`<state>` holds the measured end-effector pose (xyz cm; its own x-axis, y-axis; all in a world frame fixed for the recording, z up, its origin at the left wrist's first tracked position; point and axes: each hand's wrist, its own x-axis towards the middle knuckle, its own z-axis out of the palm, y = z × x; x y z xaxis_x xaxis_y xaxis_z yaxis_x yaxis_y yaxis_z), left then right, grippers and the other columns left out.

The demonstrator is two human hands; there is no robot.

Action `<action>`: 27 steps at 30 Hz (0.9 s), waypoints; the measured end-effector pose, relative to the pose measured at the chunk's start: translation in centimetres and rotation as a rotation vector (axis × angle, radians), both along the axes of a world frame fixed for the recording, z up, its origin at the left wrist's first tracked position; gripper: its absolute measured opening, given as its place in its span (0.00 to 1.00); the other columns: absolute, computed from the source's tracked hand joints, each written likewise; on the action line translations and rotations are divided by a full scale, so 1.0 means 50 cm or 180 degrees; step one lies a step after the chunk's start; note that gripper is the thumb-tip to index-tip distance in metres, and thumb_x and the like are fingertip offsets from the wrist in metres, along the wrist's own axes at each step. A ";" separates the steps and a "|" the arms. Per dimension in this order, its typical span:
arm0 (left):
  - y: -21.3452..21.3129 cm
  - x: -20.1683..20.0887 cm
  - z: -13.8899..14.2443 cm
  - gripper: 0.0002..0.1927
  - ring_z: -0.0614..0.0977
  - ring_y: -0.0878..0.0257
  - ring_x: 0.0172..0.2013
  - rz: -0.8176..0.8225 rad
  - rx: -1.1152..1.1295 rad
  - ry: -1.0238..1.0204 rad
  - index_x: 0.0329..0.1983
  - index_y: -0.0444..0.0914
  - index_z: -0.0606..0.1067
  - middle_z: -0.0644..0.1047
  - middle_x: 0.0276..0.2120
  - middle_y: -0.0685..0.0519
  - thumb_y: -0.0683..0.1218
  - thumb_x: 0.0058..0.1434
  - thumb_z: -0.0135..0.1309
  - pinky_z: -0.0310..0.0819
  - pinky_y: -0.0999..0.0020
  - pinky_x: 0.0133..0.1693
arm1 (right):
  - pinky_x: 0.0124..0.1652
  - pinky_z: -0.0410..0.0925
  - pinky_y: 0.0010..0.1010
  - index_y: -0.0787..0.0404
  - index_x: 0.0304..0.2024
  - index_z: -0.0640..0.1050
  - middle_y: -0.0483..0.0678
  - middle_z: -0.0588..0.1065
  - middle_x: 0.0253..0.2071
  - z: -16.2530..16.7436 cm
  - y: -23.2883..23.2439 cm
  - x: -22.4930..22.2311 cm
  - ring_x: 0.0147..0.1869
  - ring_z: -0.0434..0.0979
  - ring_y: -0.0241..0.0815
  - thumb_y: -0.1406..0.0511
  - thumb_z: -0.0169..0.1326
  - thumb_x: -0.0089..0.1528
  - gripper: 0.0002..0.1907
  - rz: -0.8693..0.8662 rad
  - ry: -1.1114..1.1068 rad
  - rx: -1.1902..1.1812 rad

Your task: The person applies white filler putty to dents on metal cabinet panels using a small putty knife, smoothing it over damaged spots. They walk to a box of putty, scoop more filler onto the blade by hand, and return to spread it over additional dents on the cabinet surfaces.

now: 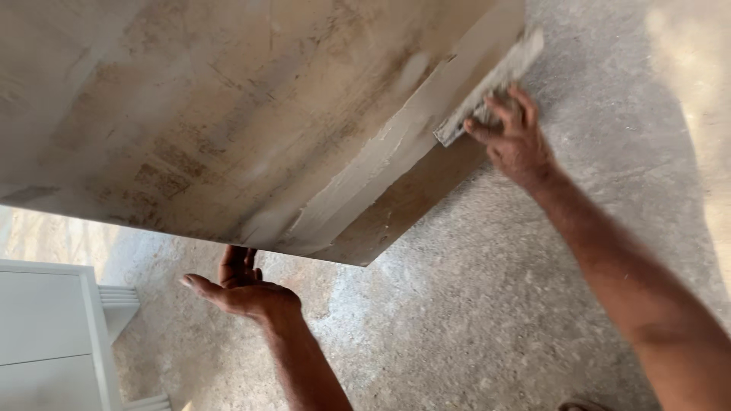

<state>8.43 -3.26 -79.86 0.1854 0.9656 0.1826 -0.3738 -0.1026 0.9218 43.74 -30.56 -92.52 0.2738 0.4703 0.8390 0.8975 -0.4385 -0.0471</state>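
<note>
Board point(228, 114), tilted above the concrete floor point(495, 304), looks stiff and heavy; left hand point(240, 289) props its lower edge, fingers curled under; right hand point(514, 137) grips a trowel point(491, 84) spreading filler along its side.

board point(228, 114): cut off top, left; left hand point(242, 289) fingers: hidden beneath board

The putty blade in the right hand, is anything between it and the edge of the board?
Nothing visible. The right hand presses the putty blade flat against the board's edge, along the pale filler strip. The left hand is below the board's lower edge.
</note>
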 end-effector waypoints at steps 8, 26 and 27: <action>0.010 -0.022 0.026 0.54 0.75 0.45 0.64 0.0041 -0.0200 0.0369 0.61 0.32 0.75 0.80 0.58 0.44 0.78 0.60 0.23 0.33 0.38 0.68 | 0.55 0.74 0.44 0.48 0.74 0.69 0.55 0.63 0.71 0.023 -0.024 -0.067 0.67 0.66 0.53 0.73 0.53 0.70 0.31 -0.0246 0.2701 0.1424; 0.045 -0.086 0.051 0.55 0.69 0.42 0.69 -0.1368 0.0172 0.0381 0.79 0.39 0.46 0.78 0.59 0.39 0.79 0.60 0.29 0.13 0.36 0.67 | 0.58 0.68 0.44 0.42 0.79 0.55 0.57 0.57 0.64 0.201 0.173 -0.270 0.66 0.60 0.52 0.66 0.58 0.62 0.45 0.0570 0.3365 0.1507; 0.046 -0.089 0.055 0.56 0.68 0.41 0.70 -0.1428 0.0156 0.0374 0.79 0.39 0.45 0.77 0.61 0.38 0.80 0.59 0.28 0.12 0.37 0.67 | 0.58 0.68 0.46 0.42 0.78 0.56 0.58 0.57 0.64 0.197 0.192 -0.300 0.66 0.59 0.52 0.66 0.57 0.60 0.45 0.0581 0.3438 0.1477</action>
<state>3.97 -0.93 -77.11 0.6049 0.7760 0.1787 -0.2844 0.0009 0.9587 28.72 -20.95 -82.68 0.9042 0.2879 0.3155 0.3431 -0.0497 -0.9380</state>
